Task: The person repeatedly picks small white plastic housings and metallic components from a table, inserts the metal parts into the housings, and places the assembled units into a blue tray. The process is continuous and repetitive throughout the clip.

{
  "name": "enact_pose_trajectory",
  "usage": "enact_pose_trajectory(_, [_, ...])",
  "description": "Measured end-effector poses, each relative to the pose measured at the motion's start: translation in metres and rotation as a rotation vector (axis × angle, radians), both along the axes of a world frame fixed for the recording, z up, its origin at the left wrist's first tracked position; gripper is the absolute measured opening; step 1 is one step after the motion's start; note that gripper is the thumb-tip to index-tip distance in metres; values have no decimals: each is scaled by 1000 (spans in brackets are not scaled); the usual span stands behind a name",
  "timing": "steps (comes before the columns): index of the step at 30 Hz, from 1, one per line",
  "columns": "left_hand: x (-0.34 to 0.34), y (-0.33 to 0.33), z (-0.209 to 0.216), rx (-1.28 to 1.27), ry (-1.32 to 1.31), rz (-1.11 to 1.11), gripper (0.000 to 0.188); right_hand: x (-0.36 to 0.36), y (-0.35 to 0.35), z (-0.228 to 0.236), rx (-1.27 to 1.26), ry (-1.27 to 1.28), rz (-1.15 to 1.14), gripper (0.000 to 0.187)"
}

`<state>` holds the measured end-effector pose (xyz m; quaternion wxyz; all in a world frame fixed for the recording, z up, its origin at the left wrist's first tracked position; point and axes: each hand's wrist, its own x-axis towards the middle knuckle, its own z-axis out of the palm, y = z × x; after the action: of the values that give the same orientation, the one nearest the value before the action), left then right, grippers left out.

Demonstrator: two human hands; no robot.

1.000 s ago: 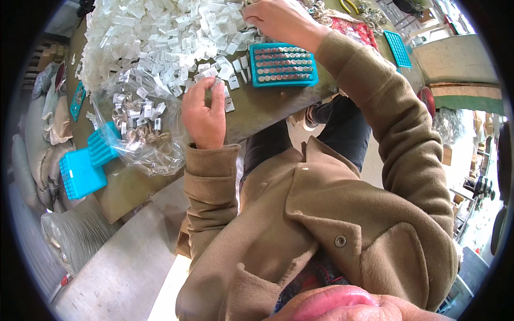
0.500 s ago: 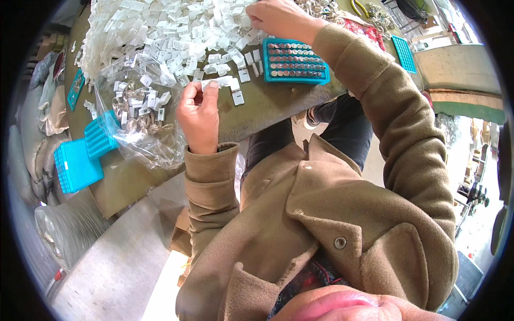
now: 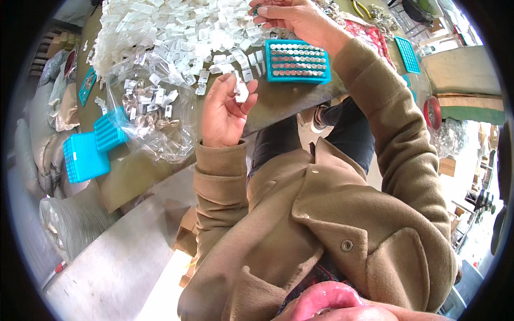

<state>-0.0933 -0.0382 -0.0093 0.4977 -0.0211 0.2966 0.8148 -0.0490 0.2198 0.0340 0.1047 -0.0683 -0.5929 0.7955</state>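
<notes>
"What's in the left hand (image 3: pixel 224 115)?"
"A white plastic piece (image 3: pixel 241 94), held between thumb and fingers, long axis pointing roughly away from the brown coat (image 3: pixel 273 206)."
"And the right hand (image 3: pixel 292 17)?"
"It pinches a dark object (image 3: pixel 256 9) too small to identify, beyond a blue tray (image 3: pixel 298 79) of silvery discs (image 3: pixel 298 60)."

White pile (image 3: pixel 176 32) cropped at top edge, dark item (image 3: pixel 256 9) in right hand (image 3: pixel 293 17) too small to identify

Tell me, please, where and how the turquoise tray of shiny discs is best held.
Probably grip the turquoise tray by its long wall nearest the person, coming from that side: this wall is exposed, while white pieces crowd the left end and shiny discs fill the top.
</notes>
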Motion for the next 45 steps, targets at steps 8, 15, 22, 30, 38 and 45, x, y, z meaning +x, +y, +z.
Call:
enact_pose_trajectory(8, [9, -5, 9, 374, -311, -176, 23, 51, -49, 3, 84, -85, 21, 22])
enact_pose_trajectory(15, [33, 5, 22, 35, 105, 64, 17, 97, -65, 17, 50, -87, 79, 23])
enact_pose_trajectory(22, [51, 14, 24, 21, 211, -241, 24, 127, -62, 17, 189, -132, 65, 21])
enact_pose_trajectory(30, [68, 23, 21, -78, -120, -362, 23, 148, -54, 10, 512, -98, -32, 24])
enact_pose_trajectory(38, [86, 29, 25, -195, 179, -220, 17, 156, -60, -9, 892, 150, -380, 15])
enact_pose_trajectory(45, [107, 40, 27, -311, 543, 93, 14, 157, -81, -26, 118, -17, -341, 18])
